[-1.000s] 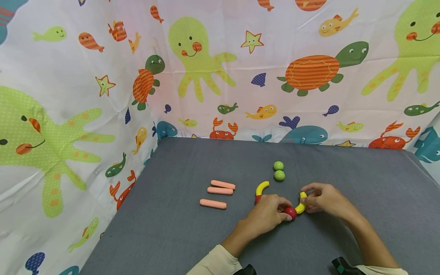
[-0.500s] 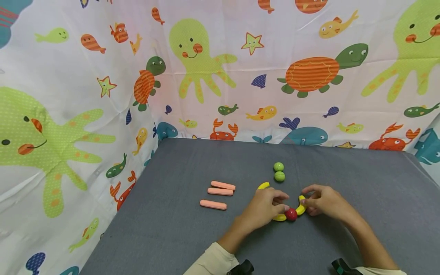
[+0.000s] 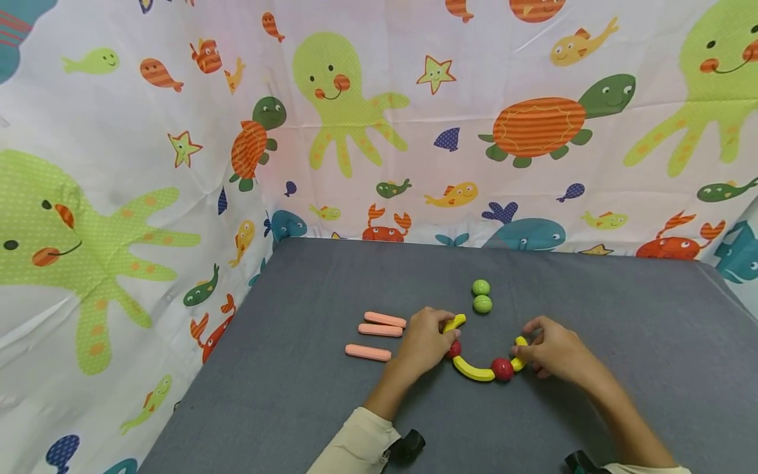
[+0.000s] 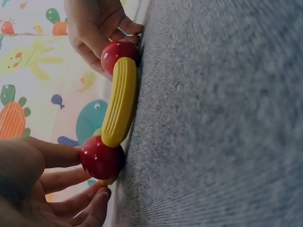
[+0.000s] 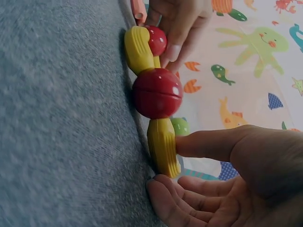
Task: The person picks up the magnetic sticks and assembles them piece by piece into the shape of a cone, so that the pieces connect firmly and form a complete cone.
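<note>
A U-shaped chain of toy pieces lies on the grey cloth: a left yellow curved stick (image 3: 456,322), a red ball (image 3: 454,349), a middle yellow curved stick (image 3: 473,370), another red ball (image 3: 503,369) and a right yellow curved stick (image 3: 521,353). The sticks are ridged. My left hand (image 3: 424,339) holds the chain's left arm, its thumb on the left red ball (image 4: 102,157) and its fingers around the left stick, mostly hidden in the left wrist view. My right hand (image 3: 556,349) pinches the right yellow stick (image 5: 163,146) between thumb and fingers.
Two green balls (image 3: 482,303) touch each other behind the chain. Several pink sticks (image 3: 368,353) lie to the left, close to my left hand. Printed sea-animal curtains (image 3: 379,79) stand along the back and left edges of the grey table (image 3: 266,408).
My left hand has moved from the right red ball leftward and back to the chain's left arm, uncovering the middle yellow stick. My right hand stays at the right stick.
</note>
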The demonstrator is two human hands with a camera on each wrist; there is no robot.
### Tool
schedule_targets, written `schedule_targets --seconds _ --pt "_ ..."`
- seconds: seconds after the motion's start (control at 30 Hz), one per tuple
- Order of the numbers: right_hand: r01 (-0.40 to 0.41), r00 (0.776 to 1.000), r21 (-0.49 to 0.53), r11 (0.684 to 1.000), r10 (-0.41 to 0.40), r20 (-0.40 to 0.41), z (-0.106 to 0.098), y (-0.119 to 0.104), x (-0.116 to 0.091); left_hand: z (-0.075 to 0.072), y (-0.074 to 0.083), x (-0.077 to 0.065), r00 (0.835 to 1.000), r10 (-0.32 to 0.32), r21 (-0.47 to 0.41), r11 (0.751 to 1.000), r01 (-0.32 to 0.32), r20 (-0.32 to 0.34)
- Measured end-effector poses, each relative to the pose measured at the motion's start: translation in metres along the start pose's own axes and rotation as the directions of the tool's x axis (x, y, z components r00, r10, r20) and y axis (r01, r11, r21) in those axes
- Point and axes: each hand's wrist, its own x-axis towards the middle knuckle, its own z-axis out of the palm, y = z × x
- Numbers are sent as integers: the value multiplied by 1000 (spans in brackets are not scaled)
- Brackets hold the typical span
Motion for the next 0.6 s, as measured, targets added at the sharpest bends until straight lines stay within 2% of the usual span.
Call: schedule_targets --seconds 0.2,0.43,0.6 --pt "-7 1000 7 1000 8 -2 2 -2 -1 0 2 -2 997 -49 -16 999 50 67" --pt "13 999 -21 1000 -14 -33 1 -1 1 1 2 -1 998 -36 -32 999 38 43" --pt "67 993 -66 996 -73 -93 1 0 1 0 1 -2 996 -59 -39 997 62 72"
